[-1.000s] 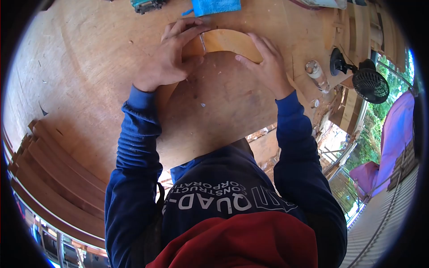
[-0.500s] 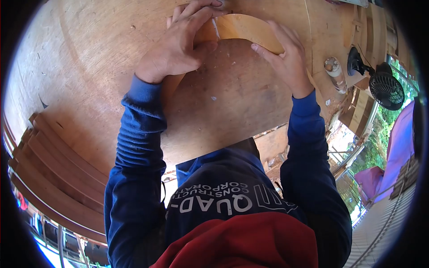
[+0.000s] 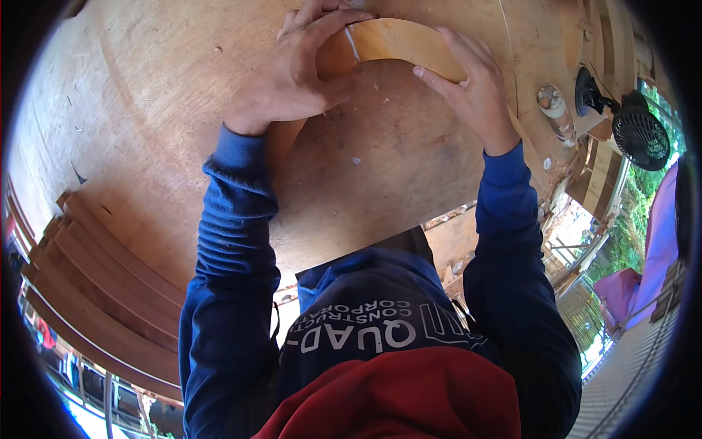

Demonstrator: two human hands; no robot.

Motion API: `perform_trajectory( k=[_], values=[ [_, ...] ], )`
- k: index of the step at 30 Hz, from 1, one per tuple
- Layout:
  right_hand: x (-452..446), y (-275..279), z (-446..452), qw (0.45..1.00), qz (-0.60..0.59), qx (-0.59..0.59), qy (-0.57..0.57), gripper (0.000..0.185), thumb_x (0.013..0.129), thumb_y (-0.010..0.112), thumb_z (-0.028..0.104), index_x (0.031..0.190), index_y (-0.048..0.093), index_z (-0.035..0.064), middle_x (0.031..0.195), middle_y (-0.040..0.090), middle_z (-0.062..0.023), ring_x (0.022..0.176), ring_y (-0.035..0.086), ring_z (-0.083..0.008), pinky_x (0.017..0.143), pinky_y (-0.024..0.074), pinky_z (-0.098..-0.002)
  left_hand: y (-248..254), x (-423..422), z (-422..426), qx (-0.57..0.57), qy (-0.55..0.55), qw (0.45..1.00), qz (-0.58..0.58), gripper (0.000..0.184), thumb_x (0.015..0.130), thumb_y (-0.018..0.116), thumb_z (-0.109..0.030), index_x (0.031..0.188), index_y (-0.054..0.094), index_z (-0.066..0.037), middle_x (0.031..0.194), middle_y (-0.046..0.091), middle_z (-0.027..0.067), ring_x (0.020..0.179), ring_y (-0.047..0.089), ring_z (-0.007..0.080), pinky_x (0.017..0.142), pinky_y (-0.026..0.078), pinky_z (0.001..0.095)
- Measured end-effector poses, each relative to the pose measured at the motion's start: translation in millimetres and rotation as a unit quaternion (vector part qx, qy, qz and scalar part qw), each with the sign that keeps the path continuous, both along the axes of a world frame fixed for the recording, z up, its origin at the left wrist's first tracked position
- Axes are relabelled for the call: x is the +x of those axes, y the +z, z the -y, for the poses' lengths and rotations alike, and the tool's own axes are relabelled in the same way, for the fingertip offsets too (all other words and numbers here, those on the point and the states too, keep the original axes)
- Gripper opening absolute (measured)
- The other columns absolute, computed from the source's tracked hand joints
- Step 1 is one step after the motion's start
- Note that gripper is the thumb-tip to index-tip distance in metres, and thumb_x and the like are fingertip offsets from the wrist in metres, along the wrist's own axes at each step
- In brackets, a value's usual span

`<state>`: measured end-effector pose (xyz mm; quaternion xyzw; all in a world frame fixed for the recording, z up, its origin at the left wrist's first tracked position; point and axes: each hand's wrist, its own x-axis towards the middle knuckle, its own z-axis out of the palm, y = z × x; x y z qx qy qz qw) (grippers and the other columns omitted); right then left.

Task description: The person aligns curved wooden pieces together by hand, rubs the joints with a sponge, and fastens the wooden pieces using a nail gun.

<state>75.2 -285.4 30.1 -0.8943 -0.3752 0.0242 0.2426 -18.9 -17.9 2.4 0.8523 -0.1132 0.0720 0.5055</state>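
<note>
At the top of the view, two curved wooden pieces meet end to end on the tabletop, with a whitish line at their joint. My left hand [image 3: 289,80] is closed around the left curved piece [image 3: 336,57], its thumb inside the curve and its fingers reaching over near the joint. The left piece's lower part shows below my wrist. Pinched between the thumb and fingers of my right hand [image 3: 474,84] is the free end of the right curved piece [image 3: 409,41]. My left hand hides much of the left piece.
Several curved wooden strips [image 3: 124,271] lie stacked at the table's lower left. A plastic bottle [image 3: 556,113] and a small black fan [image 3: 640,135] are at the right. The plywood tabletop's [image 3: 351,197] near edge is in front of my body.
The view has shifted slightly. Both hands keep their hold on the curved pieces, and the right piece has tilted a little at the joint.
</note>
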Motion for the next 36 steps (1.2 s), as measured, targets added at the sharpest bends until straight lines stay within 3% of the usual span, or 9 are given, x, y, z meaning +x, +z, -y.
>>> perform_trajectory(
  k=[2, 5, 11, 14, 20, 23, 36],
  values=[
    [-0.3, 1.6, -0.5, 1.0, 0.005, -0.006, 0.001, 0.058, 0.083, 0.083, 0.027, 0.131, 0.064, 0.0007, 0.124, 0.068, -0.0163, 0.109, 0.061, -0.0351, 0.097, 0.0503, -0.0433, 5.0, 0.8, 2.9, -0.013, 0.005, 1.0, -0.003, 0.071, 0.069, 0.086, -0.012, 0.136, 0.064, -0.01, 0.138, 0.055, 0.012, 0.131, 0.052, 0.0342, 0.113, 0.042, 0.04],
    [-0.9, 2.5, -1.0, 1.0, 0.014, -0.013, 0.005, 0.058, 0.083, 0.083, 0.027, 0.131, 0.064, 0.0006, 0.125, 0.068, -0.0164, 0.109, 0.061, -0.035, 0.097, 0.0502, -0.0431, 11.4, 0.4, 10.4, 0.09, 0.077, 0.993, -0.001, 0.071, 0.063, 0.092, -0.02, 0.129, 0.068, -0.01, 0.13, 0.058, 0.0111, 0.123, 0.056, 0.0329, 0.108, 0.045, 0.0415],
    [-2.8, 4.2, -1.2, 0.999, 0.027, -0.024, -0.001, 0.058, 0.084, 0.081, 0.026, 0.132, 0.063, 0.0009, 0.125, 0.068, -0.0158, 0.108, 0.061, -0.0349, 0.098, 0.0498, -0.0427, 23.9, 0.7, 32.0, 0.195, 0.17, 0.966, 0.009, 0.063, 0.063, 0.094, -0.023, 0.121, 0.072, -0.01, 0.122, 0.06, 0.0097, 0.115, 0.058, 0.0307, 0.1, 0.05, 0.0422],
    [-2.7, 2.8, -1.5, 0.999, 0.033, -0.017, 0.004, 0.057, 0.084, 0.081, 0.026, 0.132, 0.063, 0.0016, 0.124, 0.068, -0.0152, 0.106, 0.06, -0.0348, 0.097, 0.0496, -0.0426, 17.6, 1.9, 36.6, 0.202, 0.19, 0.961, 0.02, 0.06, 0.064, 0.092, -0.021, 0.12, 0.072, -0.01, 0.121, 0.061, 0.01, 0.113, 0.059, 0.0309, 0.098, 0.051, 0.0421],
    [-2.7, 3.4, -0.4, 0.999, 0.034, -0.006, 0.006, 0.055, 0.084, 0.08, 0.026, 0.131, 0.062, 0.0029, 0.121, 0.067, -0.0144, 0.104, 0.06, -0.0351, 0.096, 0.0496, -0.0427, 9.5, 2.9, 27.0, 0.094, 0.167, 0.981, -0.005, 0.057, 0.066, 0.09, -0.019, 0.119, 0.074, -0.007, 0.12, 0.065, 0.0118, 0.109, 0.065, 0.0323, 0.094, 0.054, 0.0415],
    [-2.0, 3.6, -0.3, 0.999, 0.032, -0.006, 0.006, 0.055, 0.084, 0.08, 0.025, 0.131, 0.062, 0.0028, 0.121, 0.067, -0.0142, 0.104, 0.06, -0.0349, 0.096, 0.0496, -0.0426, 13.1, 3.0, 26.3, 0.145, 0.153, 0.978, 0.007, 0.059, 0.065, 0.091, -0.018, 0.12, 0.074, -0.006, 0.121, 0.067, 0.0123, 0.109, 0.066, 0.0321, 0.094, 0.055, 0.0404],
    [-2.4, 2.9, 0.0, 0.999, 0.045, -0.015, 0.005, 0.057, 0.083, 0.081, 0.026, 0.132, 0.063, 0.0015, 0.122, 0.068, -0.0147, 0.105, 0.061, -0.0344, 0.097, 0.0498, -0.0425, 6.2, 3.0, 28.5, 0.12, 0.162, 0.979, 0.026, 0.059, 0.067, 0.093, -0.018, 0.119, 0.071, -0.003, 0.119, 0.069, 0.0117, 0.104, 0.07, 0.0298, 0.091, 0.057, 0.0384]
  ],
)
